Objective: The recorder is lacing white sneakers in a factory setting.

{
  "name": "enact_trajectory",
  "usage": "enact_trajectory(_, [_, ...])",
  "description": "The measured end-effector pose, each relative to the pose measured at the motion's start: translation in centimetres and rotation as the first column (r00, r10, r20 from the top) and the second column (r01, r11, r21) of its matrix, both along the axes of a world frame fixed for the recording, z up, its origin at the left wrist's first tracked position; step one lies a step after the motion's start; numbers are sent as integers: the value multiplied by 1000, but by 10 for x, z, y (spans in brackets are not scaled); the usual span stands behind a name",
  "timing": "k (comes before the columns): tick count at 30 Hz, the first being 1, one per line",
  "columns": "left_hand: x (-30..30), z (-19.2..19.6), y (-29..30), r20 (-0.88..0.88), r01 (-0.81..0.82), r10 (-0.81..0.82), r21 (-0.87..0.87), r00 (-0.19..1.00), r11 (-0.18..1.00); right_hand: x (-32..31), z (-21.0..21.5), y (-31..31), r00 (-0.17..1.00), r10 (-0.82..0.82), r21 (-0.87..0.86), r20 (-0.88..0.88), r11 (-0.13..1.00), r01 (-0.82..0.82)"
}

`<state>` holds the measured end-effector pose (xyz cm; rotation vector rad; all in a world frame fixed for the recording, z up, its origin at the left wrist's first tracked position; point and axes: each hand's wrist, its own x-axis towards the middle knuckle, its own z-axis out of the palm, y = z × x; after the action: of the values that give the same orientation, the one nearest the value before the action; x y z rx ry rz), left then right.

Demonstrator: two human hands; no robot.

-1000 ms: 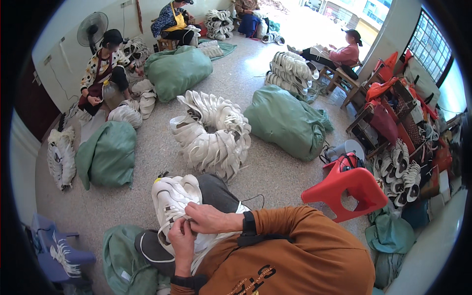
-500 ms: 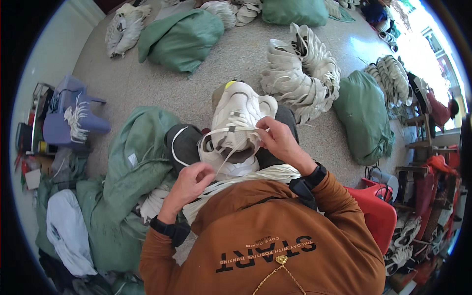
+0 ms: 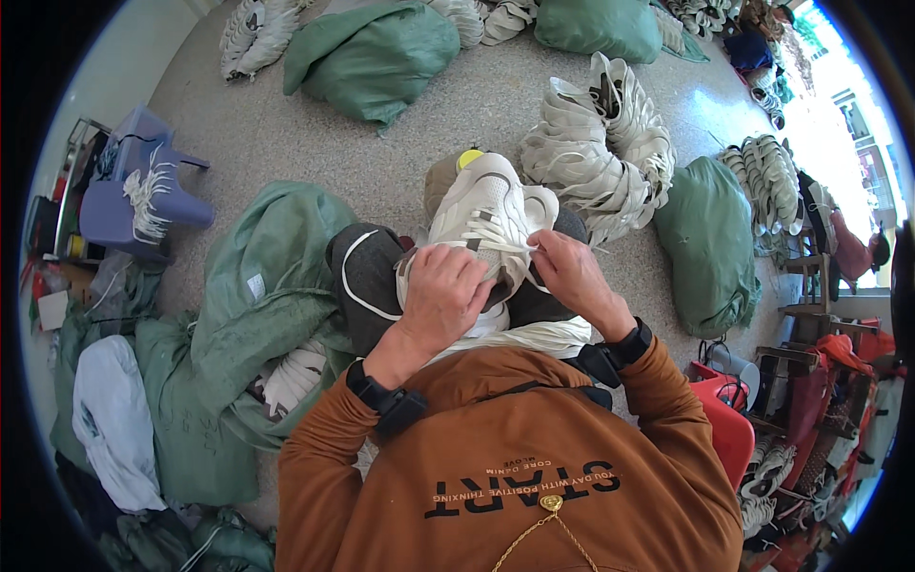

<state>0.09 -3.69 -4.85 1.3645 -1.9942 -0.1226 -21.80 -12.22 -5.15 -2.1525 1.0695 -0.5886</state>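
Note:
A white sneaker [image 3: 477,205] rests across my lap with its toe pointing away, and part of another white shoe [image 3: 541,205] shows at its right. Pale laces [image 3: 488,229] cross its upper. At the right of the lacing, my right hand [image 3: 572,276] pinches a shoelace between thumb and fingers. My left hand [image 3: 440,300] lies over the near left part of the sneaker, by the tongue and collar, fingers curled together; what they grip is hidden. A loose white lace [image 3: 351,272] loops over my left knee. More pale laces [image 3: 562,334] lie across my lap.
Strung bundles of white shoe uppers [image 3: 596,157] lie on the floor ahead. Green sacks [image 3: 705,248] sit at right and far side [image 3: 381,62]; an open one [image 3: 272,238] is at my left. A purple stool [image 3: 143,205] holds laces. A red chair [image 3: 724,410] stands at right.
My left hand has moved right and forward from beside the shoe onto its collar, its fingers curling in. My right hand stays at the lacing. The view has shifted slightly.

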Motion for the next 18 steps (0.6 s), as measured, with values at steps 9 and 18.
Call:
enact_trajectory(9, [-7,-15,-11,222,-15,12,11,975,1000,5,17,19,998,33,295,56,954,-48])
enact_trajectory(18, [-13,-19,-17,249,39,-42,18,968,999,18,12,16,995,85,-111,-45,990,-89])
